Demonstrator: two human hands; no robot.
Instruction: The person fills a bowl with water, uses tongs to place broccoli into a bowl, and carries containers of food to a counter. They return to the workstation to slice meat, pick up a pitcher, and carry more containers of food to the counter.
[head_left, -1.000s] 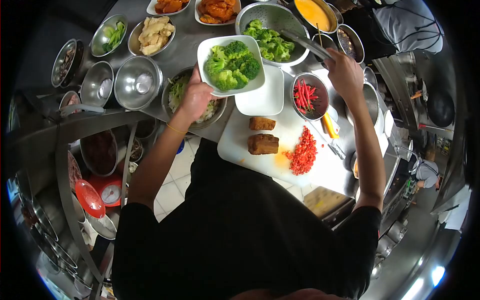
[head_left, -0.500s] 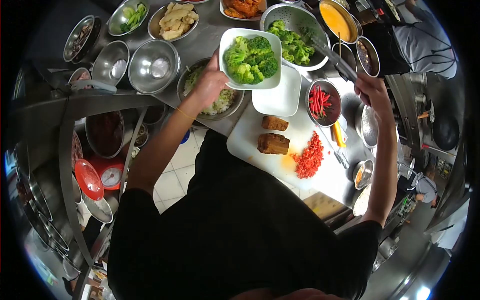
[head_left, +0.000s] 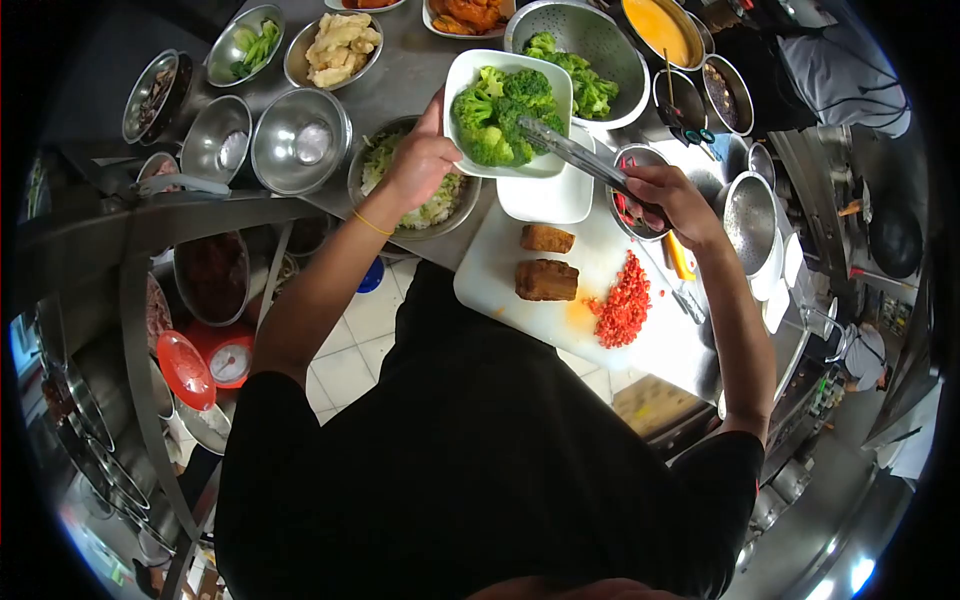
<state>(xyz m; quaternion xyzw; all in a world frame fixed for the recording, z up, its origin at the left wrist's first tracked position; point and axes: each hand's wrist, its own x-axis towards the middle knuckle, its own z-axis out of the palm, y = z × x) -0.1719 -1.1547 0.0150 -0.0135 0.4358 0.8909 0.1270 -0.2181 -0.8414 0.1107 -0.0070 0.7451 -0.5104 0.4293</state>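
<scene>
My left hand (head_left: pixel 426 160) grips the left side of a square white bowl (head_left: pixel 508 62), thumb over its rim. Broccoli florets (head_left: pixel 490 105) fill much of that bowl. In my right hand (head_left: pixel 668 203) are metal tongs (head_left: pixel 585 157), closed around their handle end. Their tips reach over the bowl's right rim and lie at the broccoli. A second white dish (head_left: pixel 545 198) sits below the bowl, partly covered by it. Behind, a perforated steel colander (head_left: pixel 620 62) holds more broccoli. My right hand overlaps a steel bowl of red chillies (head_left: pixel 625 200) in this view.
On the white cutting board (head_left: pixel 480 275) lie two brown blocks (head_left: pixel 547 280) and chopped red pieces (head_left: pixel 623 305). A yellow-handled tool (head_left: pixel 682 262) lies beside it. Several steel bowls (head_left: pixel 300 140) stand to the left. An orange liquid (head_left: pixel 660 32) fills a bowl at the back right, near another person (head_left: pixel 845 85).
The tongs have swung from the colander leftwards to the broccoli in the white bowl. My right hand has moved left and down with them; my left hand still holds the bowl.
</scene>
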